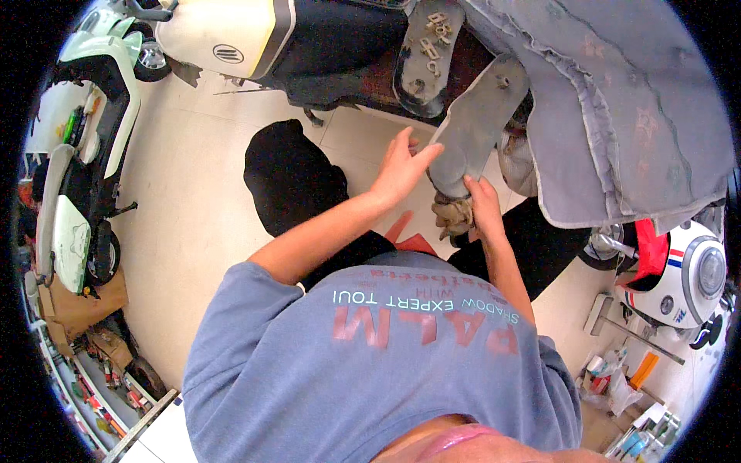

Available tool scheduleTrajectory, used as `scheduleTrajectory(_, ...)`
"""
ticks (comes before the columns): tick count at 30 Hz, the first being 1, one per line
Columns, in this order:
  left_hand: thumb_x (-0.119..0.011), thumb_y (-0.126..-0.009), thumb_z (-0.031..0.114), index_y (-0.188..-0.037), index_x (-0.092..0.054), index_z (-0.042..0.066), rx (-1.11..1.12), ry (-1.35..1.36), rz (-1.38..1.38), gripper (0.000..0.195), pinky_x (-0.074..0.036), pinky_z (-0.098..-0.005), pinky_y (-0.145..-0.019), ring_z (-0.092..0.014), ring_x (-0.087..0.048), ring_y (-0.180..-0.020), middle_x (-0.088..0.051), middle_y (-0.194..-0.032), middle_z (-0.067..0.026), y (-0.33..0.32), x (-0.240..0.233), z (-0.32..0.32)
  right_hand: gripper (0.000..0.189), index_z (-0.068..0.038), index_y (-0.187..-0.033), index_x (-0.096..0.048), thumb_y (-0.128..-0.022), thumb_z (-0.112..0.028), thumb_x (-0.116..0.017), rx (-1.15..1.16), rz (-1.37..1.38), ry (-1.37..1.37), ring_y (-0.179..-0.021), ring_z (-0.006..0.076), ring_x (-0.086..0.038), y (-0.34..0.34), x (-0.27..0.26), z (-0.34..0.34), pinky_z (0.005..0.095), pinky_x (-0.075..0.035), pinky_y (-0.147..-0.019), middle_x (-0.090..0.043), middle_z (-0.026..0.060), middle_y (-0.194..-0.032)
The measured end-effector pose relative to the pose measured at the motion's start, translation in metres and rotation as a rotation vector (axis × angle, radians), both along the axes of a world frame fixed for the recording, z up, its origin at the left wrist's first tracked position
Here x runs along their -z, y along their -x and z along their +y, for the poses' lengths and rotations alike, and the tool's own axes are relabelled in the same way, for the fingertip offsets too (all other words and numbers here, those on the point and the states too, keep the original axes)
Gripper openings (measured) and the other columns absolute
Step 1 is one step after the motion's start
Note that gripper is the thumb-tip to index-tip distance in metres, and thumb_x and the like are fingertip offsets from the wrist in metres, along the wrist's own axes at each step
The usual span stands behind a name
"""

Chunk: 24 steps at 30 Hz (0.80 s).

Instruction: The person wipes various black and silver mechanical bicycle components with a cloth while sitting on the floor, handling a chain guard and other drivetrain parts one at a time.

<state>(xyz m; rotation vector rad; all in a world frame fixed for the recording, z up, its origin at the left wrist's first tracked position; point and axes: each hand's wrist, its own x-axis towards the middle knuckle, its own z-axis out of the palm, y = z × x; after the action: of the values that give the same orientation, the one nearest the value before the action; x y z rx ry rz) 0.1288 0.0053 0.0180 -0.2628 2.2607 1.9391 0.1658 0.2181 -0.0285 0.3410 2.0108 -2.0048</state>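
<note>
A long grey elongated cover (pixel 474 124) with rounded ends lies tilted in front of me. My right hand (pixel 485 202) grips its lower end, thumb on top. My left hand (pixel 407 165) is beside its left edge, thumb at the edge and fingers spread. Under the lower end, next to my right hand, is a crumpled beige-brown cloth or glove (pixel 452 215). Above to the left is a similar long grey casing (pixel 431 55) with several small metal pieces on it.
A scooter with a cream panel (pixel 214 35) stands ahead. A grey quilted cover (pixel 625 116) hangs at the right. A pale green scooter (pixel 127 98) is at the left, a white scooter front (pixel 694 272) at the right. Boxes and shelves (pixel 87 382) stand lower left.
</note>
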Motion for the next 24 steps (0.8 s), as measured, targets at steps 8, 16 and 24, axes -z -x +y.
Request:
scheduleTrajectory(8,-0.061,-0.086,0.037,-0.116,-0.055,-0.007,0.118,0.082,-0.054,0.054,-0.051,-0.0390,-0.075,-0.027,-0.065,-0.080,-0.066,-0.090,-0.0181,-0.048,0.012,0.002,0.035,0.002,-0.107,-0.063,-0.099,-0.029,-0.049,-0.114,0.024,-0.303,-0.090,0.0193,-0.058,-0.006,0.011,-0.007,0.0349,-0.045,-0.085,-0.067,0.0082,-0.100)
scheduleTrajectory(16,-0.049,-0.086,0.020,-0.106,-0.057,-0.006,0.030,-0.190,-0.208,0.034,-0.050,-0.0419,-0.064,-0.030,-0.065,-0.068,-0.066,-0.081,-0.0185,-0.052,0.051,-0.007,0.055,0.001,-0.093,-0.069,-0.100,-0.045,-0.039,0.124,0.184,-0.659,-0.085,0.0224,-0.058,0.022,-0.072,0.039,0.0360,-0.043,-0.082,-0.065,0.0124,-0.089)
scheduleTrajectory(24,-0.050,-0.090,0.025,-0.102,-0.056,-0.003,-0.040,0.292,0.109,0.031,-0.045,-0.0541,-0.076,-0.051,-0.059,-0.087,-0.062,-0.089,-0.0314,-0.061,0.026,-0.017,0.039,0.002,-0.107,-0.068,-0.099,-0.033,-0.052,0.417,0.625,-0.249,-0.102,0.0236,-0.061,0.128,-0.102,0.023,0.0342,-0.045,-0.093,-0.067,0.0137,-0.111)
